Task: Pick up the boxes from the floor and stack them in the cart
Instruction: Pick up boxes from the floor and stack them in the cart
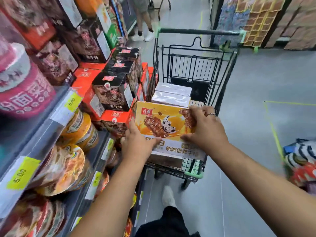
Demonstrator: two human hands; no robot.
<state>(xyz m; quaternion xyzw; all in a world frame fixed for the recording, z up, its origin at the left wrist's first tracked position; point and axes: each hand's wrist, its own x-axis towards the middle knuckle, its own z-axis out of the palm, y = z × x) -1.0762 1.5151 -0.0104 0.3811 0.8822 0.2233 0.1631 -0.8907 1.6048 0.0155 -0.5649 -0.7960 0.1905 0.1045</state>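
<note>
An orange snack box (164,124) with red and white print is over the near end of the black wire cart (227,65). My left hand (138,142) grips its left edge, thumb on the top face. My right hand (203,129) grips its right side, fingers curled over the far corner. Two pale shiny boxes (172,94) lie side by side deeper in the cart, just beyond the orange box. A brown box (165,159) sits under the orange one at the cart's near end.
Shop shelves (56,108) with noodle bowls and dark and red boxes run along the left, touching the cart's side. A person's legs (143,23) stand beyond the cart. Striped bags (301,159) lie on the grey floor at right. My shoe (168,195) is behind the cart.
</note>
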